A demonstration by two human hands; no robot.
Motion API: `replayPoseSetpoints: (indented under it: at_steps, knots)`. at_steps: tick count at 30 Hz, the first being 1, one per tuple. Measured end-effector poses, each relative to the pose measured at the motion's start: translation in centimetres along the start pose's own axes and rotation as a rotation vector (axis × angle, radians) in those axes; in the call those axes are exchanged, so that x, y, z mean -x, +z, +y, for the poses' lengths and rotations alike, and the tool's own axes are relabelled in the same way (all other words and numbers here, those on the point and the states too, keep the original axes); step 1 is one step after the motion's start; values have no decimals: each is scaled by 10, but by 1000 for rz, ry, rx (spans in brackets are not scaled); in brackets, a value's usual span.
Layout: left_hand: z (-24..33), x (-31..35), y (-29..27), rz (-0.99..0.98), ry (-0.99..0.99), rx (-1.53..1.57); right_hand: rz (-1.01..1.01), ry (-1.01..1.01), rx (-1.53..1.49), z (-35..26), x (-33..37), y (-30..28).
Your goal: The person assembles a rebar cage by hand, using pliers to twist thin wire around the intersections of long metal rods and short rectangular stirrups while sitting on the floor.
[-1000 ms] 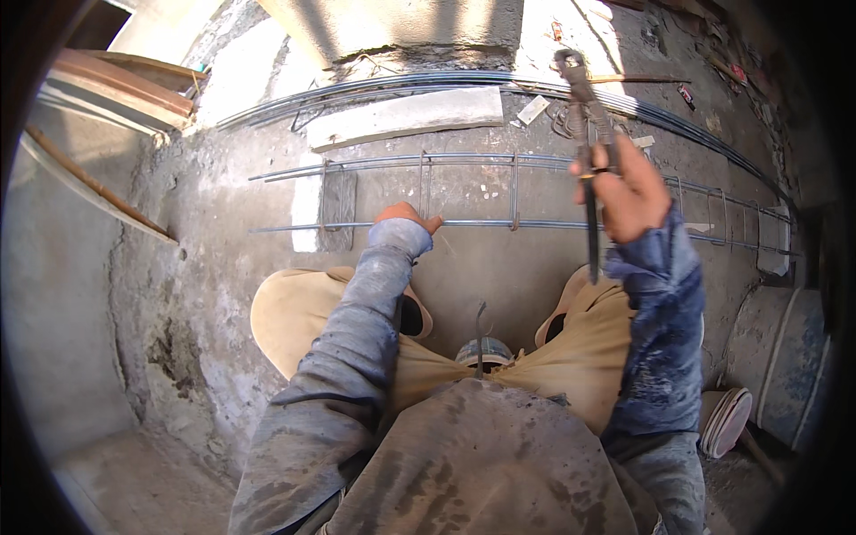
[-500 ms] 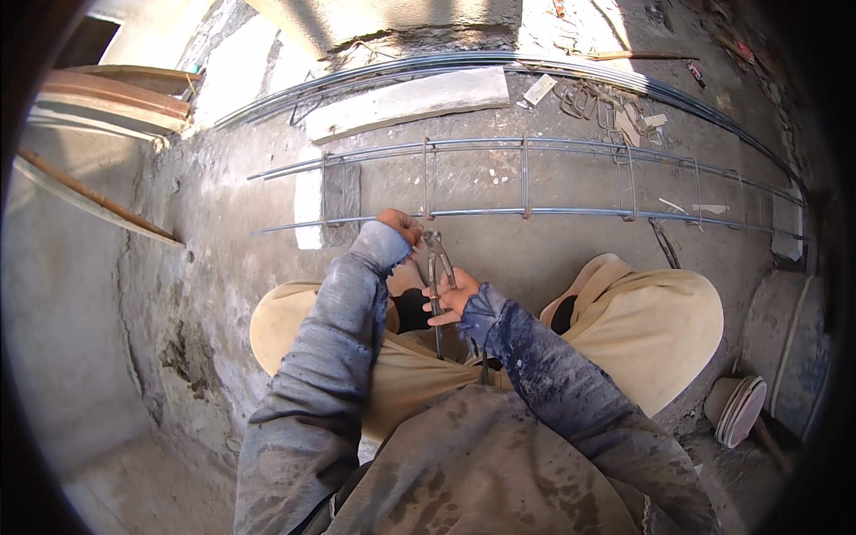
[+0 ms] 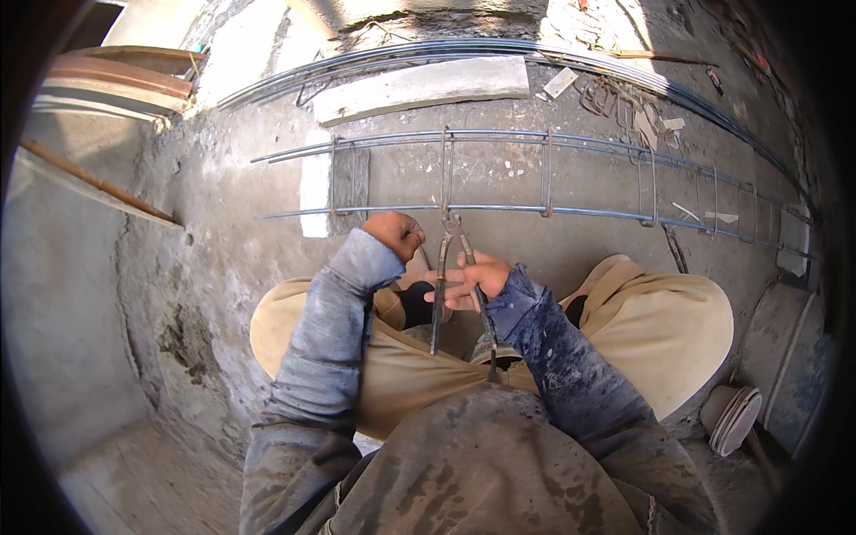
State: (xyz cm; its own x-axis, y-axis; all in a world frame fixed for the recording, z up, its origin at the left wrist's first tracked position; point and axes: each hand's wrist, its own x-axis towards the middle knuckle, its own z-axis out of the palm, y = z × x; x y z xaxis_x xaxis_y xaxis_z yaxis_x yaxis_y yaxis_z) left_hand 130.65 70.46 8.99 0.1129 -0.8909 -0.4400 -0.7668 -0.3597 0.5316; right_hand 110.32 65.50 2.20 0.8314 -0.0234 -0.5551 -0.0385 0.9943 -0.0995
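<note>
My right hand (image 3: 473, 282) holds long-handled steel pincers (image 3: 440, 308) with the handles spread apart. The jaws reach up to the lower bar of a rebar cage (image 3: 499, 209), right by one of its stirrups (image 3: 447, 169). My left hand (image 3: 393, 234) is closed just left of the jaws, below that same bar. Its fingers are curled, and whatever they may hold is too small or hidden to make out. The cage lies across the floor in front of me, its bars joined by several rectangular stirrups.
A white-grey plank (image 3: 423, 89) and a bundle of long bars (image 3: 374, 64) lie beyond the cage. Loose bent stirrups (image 3: 602, 98) and scraps sit at the far right. Stacked buckets (image 3: 733, 419) are at the near right, and wooden boards (image 3: 116, 85) at the far left.
The pincers have moved up and right to the cage's lower bar, and their handles have spread wider. My left hand has shifted slightly away from the stirrup. The view has shifted a little.
</note>
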Motion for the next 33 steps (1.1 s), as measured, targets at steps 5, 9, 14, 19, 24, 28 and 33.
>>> replayPoseSetpoints:
  at_steps: [5,9,14,19,24,28,33]
  knots:
    - [3,1,-3,-89,-33,-3,-40,-2,9,6,2,17]
    - [4,2,-5,-111,-7,8,-50,-31,23,10,0,26]
    - [7,2,-6,-152,-14,8,0,-89,39,18,-2,28]
    - [9,1,-6,-160,5,-74,-33,-104,51,21,-7,25]
    - [7,0,-4,-194,5,-110,-56,-107,57,19,-5,25]
    - [10,2,-5,-253,-33,-88,-36,-137,119,20,-5,24]
    - [16,5,-9,-320,-114,-3,-145,-163,-187,26,-8,20]
